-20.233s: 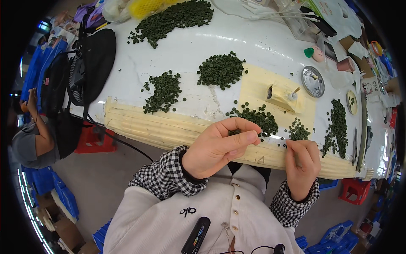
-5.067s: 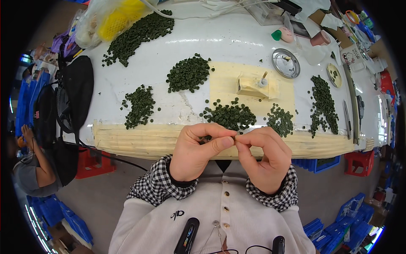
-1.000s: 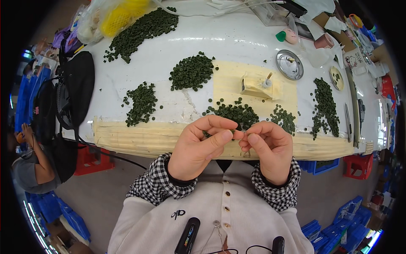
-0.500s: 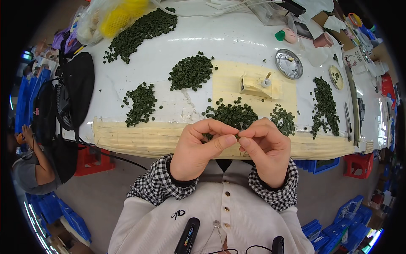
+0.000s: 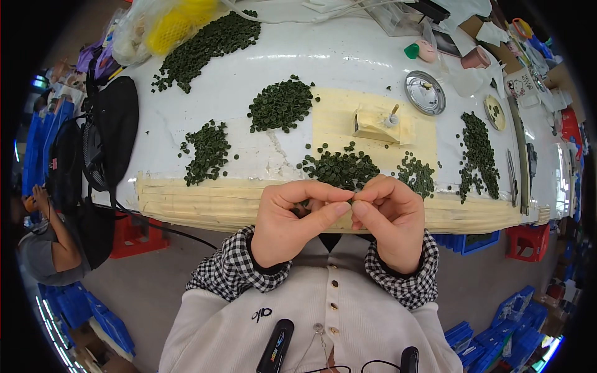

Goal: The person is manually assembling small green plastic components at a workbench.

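Observation:
My left hand (image 5: 292, 217) and my right hand (image 5: 390, 217) meet over the table's near edge, each pinching with thumb and forefinger. Between the fingertips is a small dark green piece (image 5: 352, 201), mostly covered by them. It looks like the small round pieces lying about. Just beyond my fingers lies a pile of dark green round pieces (image 5: 342, 168). To its right is a looser pile (image 5: 415, 176). Farther off, a taped block (image 5: 373, 126) with a short upright peg (image 5: 394, 112) rests on a beige taped sheet.
More green piles lie at left (image 5: 207, 152), middle (image 5: 281, 105), far left (image 5: 208, 46) and right (image 5: 477, 155). A round metal dish (image 5: 425, 93) stands back right. Long thin tools (image 5: 512, 177) lie at the right edge. A black bag (image 5: 118, 130) hangs at left, near another person's arm (image 5: 59, 233).
My hands have shifted very slightly, with the fingertips drawn a little closer together around the piece. The piles and the block stay where they were.

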The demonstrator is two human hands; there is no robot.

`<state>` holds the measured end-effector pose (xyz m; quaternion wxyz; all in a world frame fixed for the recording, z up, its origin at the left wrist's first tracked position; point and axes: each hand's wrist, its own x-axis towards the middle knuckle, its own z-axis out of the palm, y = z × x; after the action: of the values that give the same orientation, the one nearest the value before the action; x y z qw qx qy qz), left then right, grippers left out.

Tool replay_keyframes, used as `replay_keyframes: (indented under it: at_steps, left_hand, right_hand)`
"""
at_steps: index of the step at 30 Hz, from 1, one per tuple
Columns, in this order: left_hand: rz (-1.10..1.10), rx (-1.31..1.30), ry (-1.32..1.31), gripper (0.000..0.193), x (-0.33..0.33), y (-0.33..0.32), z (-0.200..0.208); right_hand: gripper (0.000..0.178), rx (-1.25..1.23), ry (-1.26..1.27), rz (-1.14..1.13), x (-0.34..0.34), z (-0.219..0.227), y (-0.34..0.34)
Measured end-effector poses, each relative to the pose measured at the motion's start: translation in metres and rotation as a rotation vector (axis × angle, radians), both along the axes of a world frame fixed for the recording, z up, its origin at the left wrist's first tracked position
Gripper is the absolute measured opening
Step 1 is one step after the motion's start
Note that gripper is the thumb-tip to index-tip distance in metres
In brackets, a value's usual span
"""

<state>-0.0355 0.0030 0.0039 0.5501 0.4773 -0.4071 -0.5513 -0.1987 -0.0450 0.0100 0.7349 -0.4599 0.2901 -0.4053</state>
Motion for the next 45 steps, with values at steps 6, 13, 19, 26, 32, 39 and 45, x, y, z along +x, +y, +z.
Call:
replay_keyframes:
  at_steps: [6, 13, 19, 26, 32, 39, 45]
  left_hand:
    - [0.031, 0.007, 0.023, 0.014, -0.0021, -0.0015, -0.0012]
    - [0.040, -0.033, -0.055, 0.016, -0.0028, -0.0017, 0.0035]
    - [0.060, -0.075, -0.123, 0.016, -0.0034, 0.0001, 0.0030]
    - [0.063, -0.102, -0.125, 0.016, -0.0048, 0.0002, 0.0026]
    - [0.054, -0.191, -0.199, 0.017, -0.0042, 0.0005, -0.0023]
    - [0.034, -0.166, -0.211, 0.019, -0.0035, -0.0009, 0.0033]
    - [0.058, -0.204, -0.202, 0.017, -0.0045, -0.0006, -0.0028]
  right_hand:
    - [0.008, -0.046, 0.045, -0.034, 0.0002, 0.0001, -0.0003]
    - [0.009, -0.082, 0.142, -0.038, 0.0001, 0.0027, -0.0008]
    - [0.008, -0.106, 0.169, -0.012, -0.0009, 0.0035, -0.0008]
    - [0.009, -0.043, 0.169, 0.012, -0.0029, 0.0039, -0.0013]
    - [0.009, -0.022, 0.174, 0.020, -0.0047, 0.0041, -0.0022]
    - [0.008, -0.020, 0.196, 0.010, -0.0042, 0.0054, -0.0021]
    - [0.007, -0.036, 0.195, 0.010, -0.0028, 0.0017, -0.0008]
